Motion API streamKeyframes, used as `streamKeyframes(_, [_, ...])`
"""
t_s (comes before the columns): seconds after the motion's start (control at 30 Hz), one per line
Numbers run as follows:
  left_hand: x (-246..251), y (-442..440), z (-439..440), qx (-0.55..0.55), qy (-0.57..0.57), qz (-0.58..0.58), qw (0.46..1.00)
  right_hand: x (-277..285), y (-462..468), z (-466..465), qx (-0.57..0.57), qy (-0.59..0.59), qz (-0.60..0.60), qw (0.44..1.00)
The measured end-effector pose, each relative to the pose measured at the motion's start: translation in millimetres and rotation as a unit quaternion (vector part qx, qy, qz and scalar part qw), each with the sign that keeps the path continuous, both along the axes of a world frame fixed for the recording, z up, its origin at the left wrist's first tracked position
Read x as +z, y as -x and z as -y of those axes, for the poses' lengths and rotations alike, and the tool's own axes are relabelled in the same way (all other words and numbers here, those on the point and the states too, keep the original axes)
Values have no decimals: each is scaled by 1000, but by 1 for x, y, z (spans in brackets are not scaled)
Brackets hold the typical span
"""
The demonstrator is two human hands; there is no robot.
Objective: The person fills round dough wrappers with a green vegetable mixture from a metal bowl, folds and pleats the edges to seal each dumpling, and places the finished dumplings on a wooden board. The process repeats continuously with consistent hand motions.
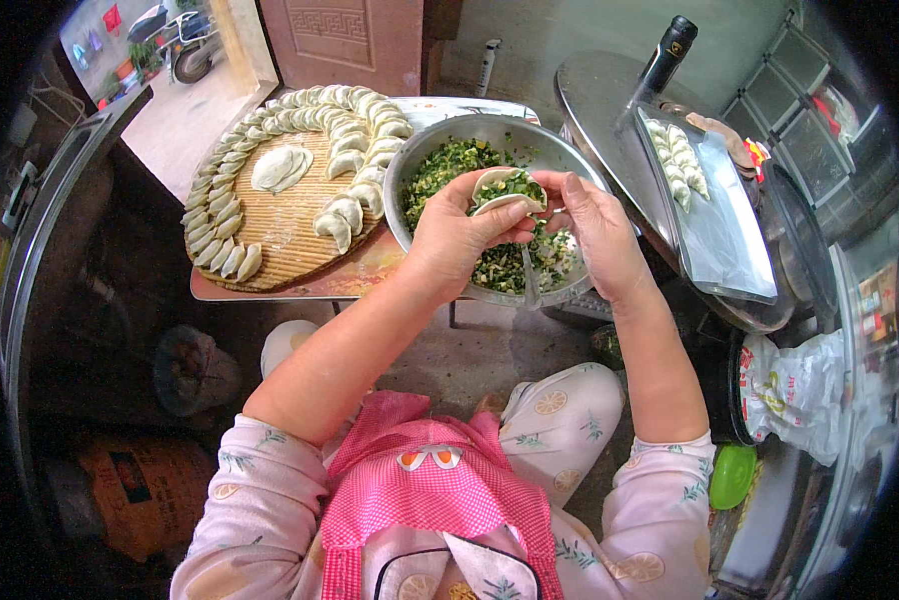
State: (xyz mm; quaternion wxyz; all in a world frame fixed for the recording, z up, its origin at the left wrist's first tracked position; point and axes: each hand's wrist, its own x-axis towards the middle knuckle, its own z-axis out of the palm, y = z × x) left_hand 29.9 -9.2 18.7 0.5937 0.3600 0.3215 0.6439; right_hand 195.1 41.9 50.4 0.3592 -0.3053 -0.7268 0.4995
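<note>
Over a metal bowl [569,154], my left hand [457,229] holds a round dough wrapper [500,202], folded part way around a green, chopped vegetable filling [521,184]. The top of the wrapper still gapes. My right hand [603,232] has its fingertips at the wrapper's right edge. More of the chopped filling [449,165] lies in the bowl, and a spoon [530,281] leans on its near rim. To the left, a round slatted board [277,232] carries rows of folded dumplings [337,214] and a small stack of flat wrappers [281,169].
The board and bowl stand on a low table [359,266]. At right, a tray [727,247] with several dumplings [674,161] rests by a dark bottle [667,56] on a round dark surface [599,82]. A white plastic bag [794,390] hangs lower right. A scooter [191,45] stands outside the doorway.
</note>
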Motion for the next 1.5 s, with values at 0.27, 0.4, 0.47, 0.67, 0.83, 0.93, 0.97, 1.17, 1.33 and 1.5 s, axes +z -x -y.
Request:
streamKeyframes(0.27, [-1,1,-3,-58,-3,125,990,-10,1,9,13,-311,-7,950])
streamKeyframes(0.4, [-3,2,-2,-79,-16,143,987,-2,6,12,29,-357,71,931])
streamKeyframes(0.47, [-2,3,0,-73,-4,124,990,4,7,11,33,-384,111,916])
streamKeyframes(0.67, [0,2,4,-70,6,102,992,9,-1,10,40,-192,2,981])
streamKeyframes(0.83, [-3,0,3,-108,-5,123,986,10,-3,10,58,-281,125,950])
streamKeyframes(0.93, [-4,0,2,-116,5,99,988,9,-3,12,60,-307,127,941])
streamKeyframes(0.97, [-4,0,4,-110,6,97,989,9,-3,10,72,-294,99,948])
streamKeyframes(1.17, [0,0,5,-133,-1,90,987,11,-5,9,67,-341,104,932])
streamKeyframes(1.33, [2,-1,6,-143,-7,106,984,7,-2,13,51,-389,133,910])
streamKeyframes(1.5, [3,3,3,-124,18,60,990,-13,2,10,35,-381,120,916])
